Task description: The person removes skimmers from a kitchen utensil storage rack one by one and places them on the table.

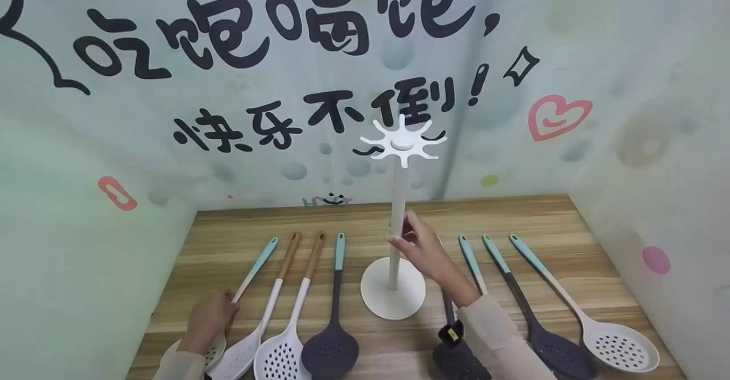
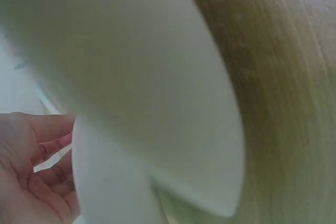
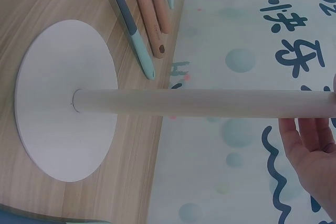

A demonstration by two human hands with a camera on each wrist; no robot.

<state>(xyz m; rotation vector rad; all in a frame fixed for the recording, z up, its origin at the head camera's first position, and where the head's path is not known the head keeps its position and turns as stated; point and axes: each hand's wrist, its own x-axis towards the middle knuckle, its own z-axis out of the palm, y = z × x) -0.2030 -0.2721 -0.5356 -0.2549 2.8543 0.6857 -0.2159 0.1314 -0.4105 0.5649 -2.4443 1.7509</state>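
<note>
My left hand (image 1: 210,318) grips the leftmost white skimmer (image 1: 260,263) low on its teal-ended handle; the forearm hides part of its holed head. In the left wrist view, a blurred white utensil head (image 2: 157,77) fills much of the picture, with the curled fingers (image 2: 50,150) partly behind it. A white stand with a round base (image 1: 379,300) and a star-shaped hook top (image 1: 403,140) stands upright at the centre. Around its pole (image 1: 397,197), partway up, my right hand (image 1: 419,246) curls thumb and fingers. The right wrist view shows the pole rising from the base (image 3: 47,103).
Left of the stand lie a white slotted turner (image 1: 271,306), a white skimmer (image 1: 295,311) and a dark skimmer (image 1: 331,348). On the right, a dark skimmer (image 1: 547,334) and a white skimmer (image 1: 616,343) lie beside utensils partly covered by the right arm. Printed walls enclose the wooden table (image 1: 485,214).
</note>
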